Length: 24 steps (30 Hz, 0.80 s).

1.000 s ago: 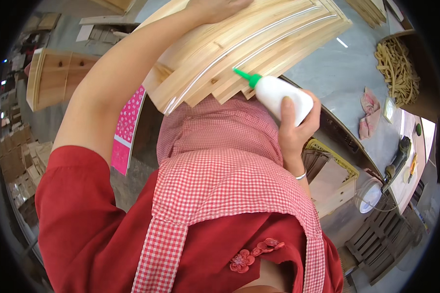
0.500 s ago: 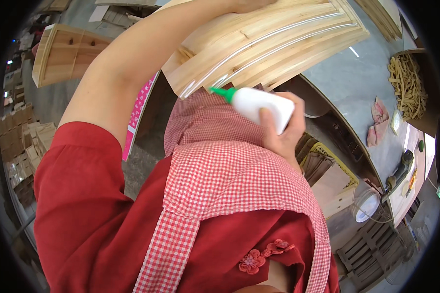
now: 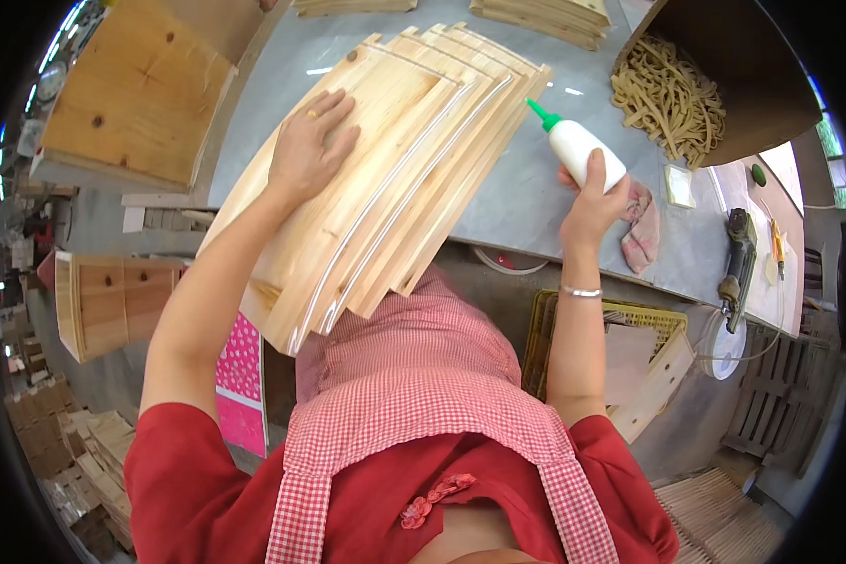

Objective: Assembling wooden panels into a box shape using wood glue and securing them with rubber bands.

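A fanned stack of thin pale wooden boards (image 3: 348,226) lies slantwise, its near end jutting past the table edge toward my apron. White lines of glue (image 3: 385,202) run along the exposed long edges of the upper boards. My left hand (image 3: 315,146) rests flat on the top board, fingers stretched out. In my right hand (image 3: 594,193) is a white glue bottle (image 3: 578,146) with a green nozzle, its tip pointing up and left, just beside the far right corner of the stack. My right fingers wrap round the bottle's lower part.
A grey table (image 3: 508,207) carries the stack. Right of it stand a box of tan strips (image 3: 667,99), a pink cloth (image 3: 641,230) and a dark power tool (image 3: 738,263). More boards (image 3: 540,19) lie at the back. A yellow crate (image 3: 649,320) sits below the table edge; wooden boxes (image 3: 132,103) stand left.
The glue bottle has moved from the boards' near end to beside their far right corner. My view has shifted, so my left hand on the top board and more of the table now show.
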### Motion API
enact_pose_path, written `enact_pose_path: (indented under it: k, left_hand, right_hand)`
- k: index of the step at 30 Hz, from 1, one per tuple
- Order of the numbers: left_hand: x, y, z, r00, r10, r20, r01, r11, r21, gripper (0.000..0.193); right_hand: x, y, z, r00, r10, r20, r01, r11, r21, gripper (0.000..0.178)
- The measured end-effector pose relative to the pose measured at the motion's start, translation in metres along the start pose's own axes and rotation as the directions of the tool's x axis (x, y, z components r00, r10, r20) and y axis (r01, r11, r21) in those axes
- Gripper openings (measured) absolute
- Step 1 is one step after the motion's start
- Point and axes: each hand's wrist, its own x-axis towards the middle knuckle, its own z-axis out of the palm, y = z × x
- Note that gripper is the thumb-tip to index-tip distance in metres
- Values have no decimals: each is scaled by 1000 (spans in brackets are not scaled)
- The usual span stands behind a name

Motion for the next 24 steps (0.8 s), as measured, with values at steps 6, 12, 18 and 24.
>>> enact_pose_path:
  k: [6,12,18,24]
  left_hand:
    - [3,6,-3,1000,-17,11,17,1000,3,44]
    - [4,9,-5,1000,-5,-8,5,1000,16,43]
    - [3,6,-3,999,18,-31,-17,1000,13,43]
    - [1,-2,3,999,16,-42,-16,1000,-1,42]
  right_hand:
    - [51,27,9,997,19,-69,-23,998,-55,42]
    - [69,38,21,993,-39,-109,19,983,-181,47]
    - [72,37,17,994,-61,-89,39,971,-234,45]
    - [12,24,-4,1000,6,27,0,976,-219,43]
